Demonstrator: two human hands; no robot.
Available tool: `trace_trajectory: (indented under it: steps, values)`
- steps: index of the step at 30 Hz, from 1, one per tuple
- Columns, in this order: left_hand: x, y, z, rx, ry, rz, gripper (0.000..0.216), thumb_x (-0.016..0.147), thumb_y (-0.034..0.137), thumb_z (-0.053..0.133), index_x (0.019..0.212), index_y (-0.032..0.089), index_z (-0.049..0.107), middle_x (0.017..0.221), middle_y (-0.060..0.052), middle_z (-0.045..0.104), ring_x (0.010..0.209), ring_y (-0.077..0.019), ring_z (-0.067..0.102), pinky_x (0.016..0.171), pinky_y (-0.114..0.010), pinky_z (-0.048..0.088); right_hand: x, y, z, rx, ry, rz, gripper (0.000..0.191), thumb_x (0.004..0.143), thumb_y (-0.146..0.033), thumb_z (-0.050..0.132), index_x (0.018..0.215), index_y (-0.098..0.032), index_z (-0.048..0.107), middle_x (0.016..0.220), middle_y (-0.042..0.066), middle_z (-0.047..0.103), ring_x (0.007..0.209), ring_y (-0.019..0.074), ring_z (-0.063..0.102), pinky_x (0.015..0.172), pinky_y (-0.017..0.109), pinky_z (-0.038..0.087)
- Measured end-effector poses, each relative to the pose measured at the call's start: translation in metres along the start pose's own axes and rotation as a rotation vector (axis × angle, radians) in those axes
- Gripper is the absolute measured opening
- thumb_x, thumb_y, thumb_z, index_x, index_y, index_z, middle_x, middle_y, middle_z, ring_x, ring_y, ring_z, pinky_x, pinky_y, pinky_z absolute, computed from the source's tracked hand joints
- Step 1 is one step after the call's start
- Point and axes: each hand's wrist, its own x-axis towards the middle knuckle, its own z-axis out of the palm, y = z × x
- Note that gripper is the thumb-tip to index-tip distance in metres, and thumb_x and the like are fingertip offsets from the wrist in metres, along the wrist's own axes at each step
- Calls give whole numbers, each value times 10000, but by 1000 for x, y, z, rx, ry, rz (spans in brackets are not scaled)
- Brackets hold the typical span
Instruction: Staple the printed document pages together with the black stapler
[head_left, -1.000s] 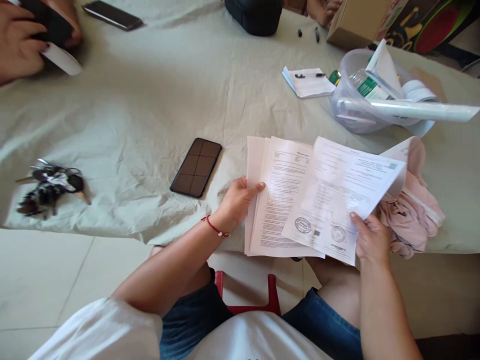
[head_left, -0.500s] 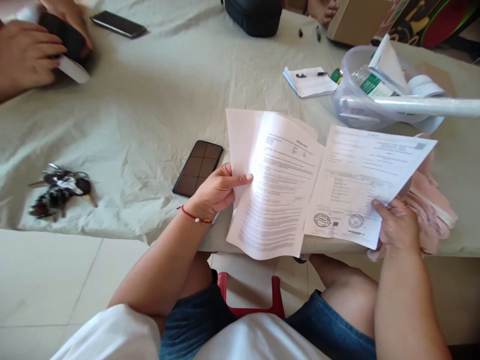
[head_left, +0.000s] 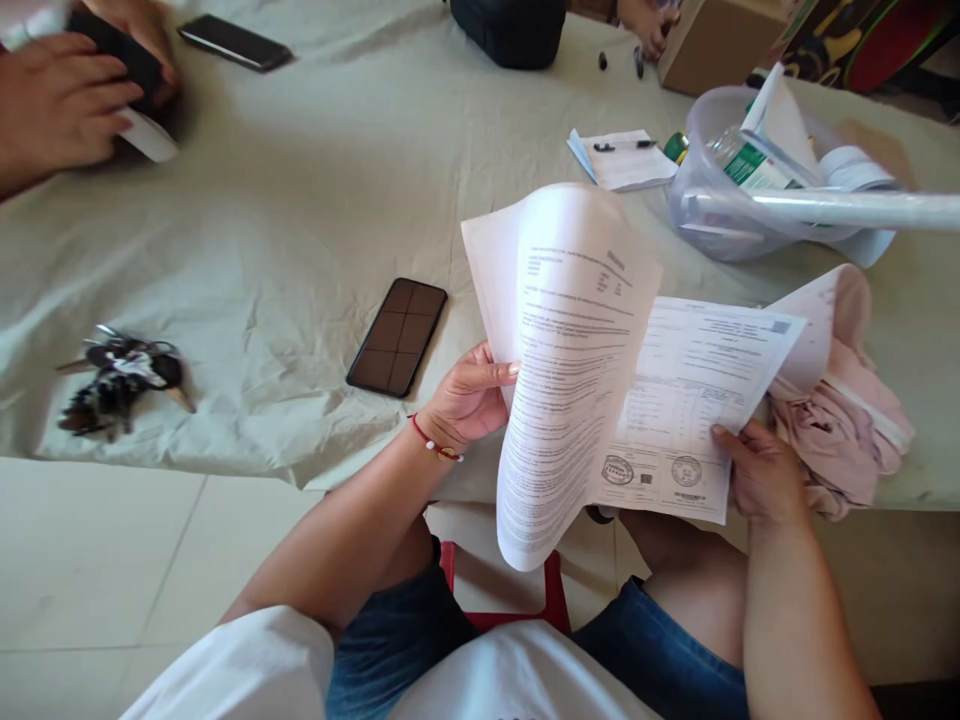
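Observation:
Printed paper sheets [head_left: 574,400] are spread between my two hands above the table's near edge. My left hand [head_left: 474,395] grips them at the left side, thumb on top, and the left page bows into a curl. At the lower right, my right hand [head_left: 765,465] pinches the stamped page [head_left: 675,400], which bears two round stamps. Left of the papers lies a black smartphone [head_left: 397,337], close to my left wrist. A crumpled pink cloth [head_left: 847,420] rests on the table beside my right hand.
Keys [head_left: 124,380] lie on the cloth-covered table [head_left: 262,220] at left. A plastic basin [head_left: 705,190] with bottle and rolls stands at back right, near a notepad [head_left: 634,165] with a pen. Another person's hands [head_left: 71,105] hold a dark object near a second phone [head_left: 235,42]. A black case [head_left: 510,30] sits behind.
My left hand has shifted right and slightly down, curling the left page more. My right hand has drawn the stamped page left and down, uncovering more of the pink cloth.

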Motion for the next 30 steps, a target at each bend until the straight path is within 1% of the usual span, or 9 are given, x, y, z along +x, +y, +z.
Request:
trace_trajectory:
  steps: [2,6,11,13,16,19,22,26,30]
  values:
    - [1,-6,3,-30,10,-11,357,494,316,980,743,226,741,792,-96,806,1336,-528,723,1099,-692,605,-9,2,6,-16,-45,3,536,556,-495,1041,1005,-262,866,893,41,863,782,270,795,756,457,702]
    - [2,-13,11,-61,-67,-50,387,518,332,989,806,207,764,987,-132,857,1395,-533,691,1124,-688,604,-25,2,15,-10,-39,14,540,600,-511,1033,1052,-266,865,1003,71,879,844,289,816,784,494,709]
    - [4,-24,19,-99,-105,-104,425,624,351,1010,961,169,824,1088,-152,873,1324,-479,750,1132,-632,614,-45,-9,4,54,52,1,493,577,-456,1031,1001,-270,861,1051,63,876,937,310,828,890,521,707]
    - [4,-33,19,-86,-75,-144,396,680,335,1000,989,160,825,1118,-163,872,1273,-450,775,1120,-608,616,-55,-17,-3,54,124,-17,443,583,-423,1013,974,-267,875,1075,59,876,920,291,825,918,479,698]
    - [0,-45,20,13,-1,-186,377,748,318,974,1040,146,808,1161,-180,862,1173,-394,804,1095,-567,614,-68,-25,-11,19,214,8,400,608,-393,971,982,-271,897,1030,38,878,831,255,810,876,414,690]
    - [-8,-50,21,105,52,-149,370,837,323,915,1133,149,776,1206,-177,848,1125,-346,807,1075,-538,609,-72,-21,-15,15,166,52,376,629,-409,953,977,-275,898,924,32,869,782,270,812,847,424,690]
    - [-15,-48,23,150,56,-123,355,886,351,883,1163,164,763,1243,-166,839,1143,-335,796,1058,-513,605,-69,-9,-15,33,103,85,337,638,-400,943,948,-280,893,855,27,859,734,288,814,800,445,696]
    - [-14,-46,21,111,64,-141,354,853,335,899,1138,158,786,1200,-159,847,1126,-342,795,1017,-488,606,-68,3,-6,159,110,132,398,562,-352,984,946,-297,896,884,15,877,670,260,802,687,387,683]
    - [-7,-47,16,-2,80,-234,371,777,287,936,1090,147,793,1128,-160,856,1020,-329,806,959,-485,630,-79,4,10,171,62,196,384,605,-350,980,967,-267,886,911,37,882,721,294,825,724,435,705]
